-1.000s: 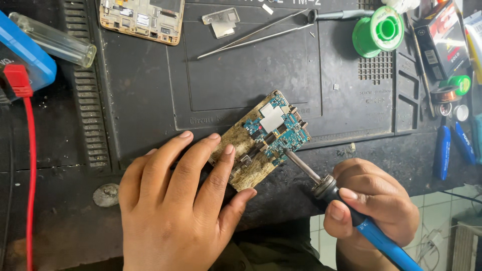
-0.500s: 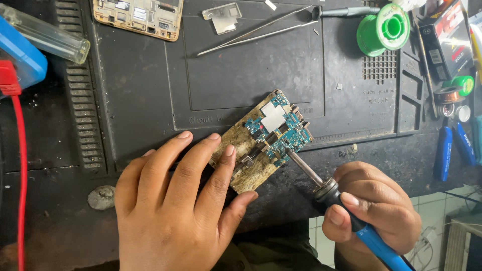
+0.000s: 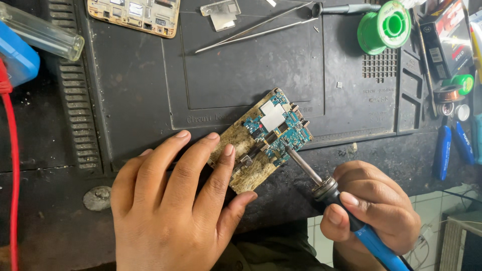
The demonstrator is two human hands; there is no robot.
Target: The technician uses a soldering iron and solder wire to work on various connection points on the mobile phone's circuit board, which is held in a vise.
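— What are the hands doing?
— The left hand (image 3: 175, 211) lies flat, fingers spread, pinning the near end of the circuit board (image 3: 261, 138) to the dark mat (image 3: 150, 90) on the counter. The right hand (image 3: 374, 208) is clamped around a blue-handled soldering iron (image 3: 326, 188), its tip touching the board's blue part.
— Any packages?
— A black and red box (image 3: 447, 37) at top right, beside a green solder spool (image 3: 384, 25).
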